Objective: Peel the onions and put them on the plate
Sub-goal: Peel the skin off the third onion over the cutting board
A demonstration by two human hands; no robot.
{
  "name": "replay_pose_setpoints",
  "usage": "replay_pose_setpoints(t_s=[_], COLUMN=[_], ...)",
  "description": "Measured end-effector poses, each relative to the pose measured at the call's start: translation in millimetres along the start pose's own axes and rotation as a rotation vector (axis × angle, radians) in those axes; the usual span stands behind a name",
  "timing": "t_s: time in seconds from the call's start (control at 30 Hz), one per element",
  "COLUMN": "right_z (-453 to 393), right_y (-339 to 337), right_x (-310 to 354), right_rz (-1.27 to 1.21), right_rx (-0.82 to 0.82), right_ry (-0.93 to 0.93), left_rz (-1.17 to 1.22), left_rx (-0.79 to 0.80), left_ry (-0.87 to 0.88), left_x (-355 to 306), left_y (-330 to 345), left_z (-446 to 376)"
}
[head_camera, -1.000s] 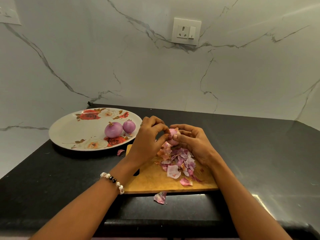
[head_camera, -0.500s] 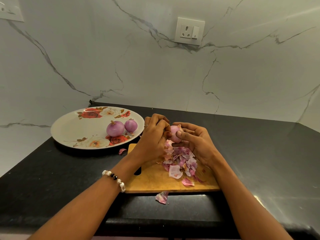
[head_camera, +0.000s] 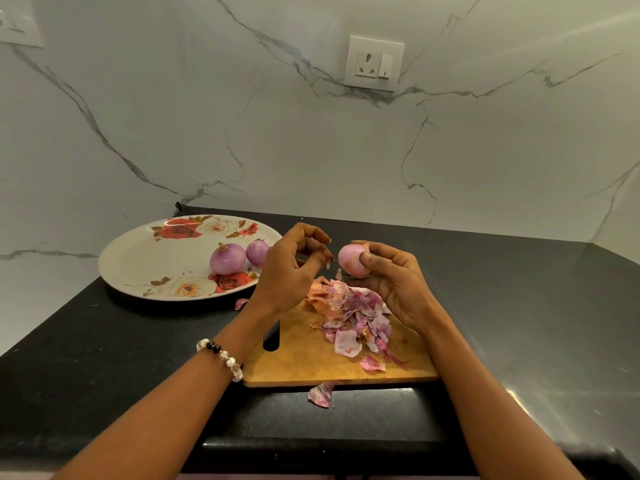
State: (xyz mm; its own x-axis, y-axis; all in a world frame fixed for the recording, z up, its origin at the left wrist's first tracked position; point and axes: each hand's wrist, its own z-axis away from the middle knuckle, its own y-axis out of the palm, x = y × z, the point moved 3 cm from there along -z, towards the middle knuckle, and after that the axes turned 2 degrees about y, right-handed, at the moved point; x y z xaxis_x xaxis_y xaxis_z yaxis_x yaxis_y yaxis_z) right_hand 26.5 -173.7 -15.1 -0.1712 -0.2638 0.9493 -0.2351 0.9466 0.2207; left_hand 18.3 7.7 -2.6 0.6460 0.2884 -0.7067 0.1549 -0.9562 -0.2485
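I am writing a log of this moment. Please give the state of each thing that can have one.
Pink onion in the right hand: held above the board, mostly peeled.
Two purple onions on the floral plate: peeled, resting.
Left hand: curled, apart from the onion.
Right hand: grips the onion.
Wooden cutting board: flat, strewn with peels.

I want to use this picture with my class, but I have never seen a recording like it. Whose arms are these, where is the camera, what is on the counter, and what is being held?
No machine here: a person wears a camera on the head, looking down at their own arms. The right hand holds an onion in its grip above a wooden cutting board strewn with peels. The left hand, wearing a bead bracelet, is beside it with curled fingers, apart from the onion. On the black counter stands a flowered plate carrying two peeled onions.
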Motion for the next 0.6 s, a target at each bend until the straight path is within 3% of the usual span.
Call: replay_pose_setpoints(t_s=[0.17, 0.6], right_z=[-0.2, 2.0], right_y=[1.1, 4.3], right_x=[-1.0, 1.0], right_rz=[0.041, 0.194], right_rx=[0.014, 0.042], right_ry=[-0.001, -0.030], left_rz=[-0.131, -0.225], left_rx=[0.060, 0.004], left_ry=[0.162, 0.279], left_x=[-4.5, -5.4], left_y=[3.5, 3.9], left_z=[2.3, 3.2])
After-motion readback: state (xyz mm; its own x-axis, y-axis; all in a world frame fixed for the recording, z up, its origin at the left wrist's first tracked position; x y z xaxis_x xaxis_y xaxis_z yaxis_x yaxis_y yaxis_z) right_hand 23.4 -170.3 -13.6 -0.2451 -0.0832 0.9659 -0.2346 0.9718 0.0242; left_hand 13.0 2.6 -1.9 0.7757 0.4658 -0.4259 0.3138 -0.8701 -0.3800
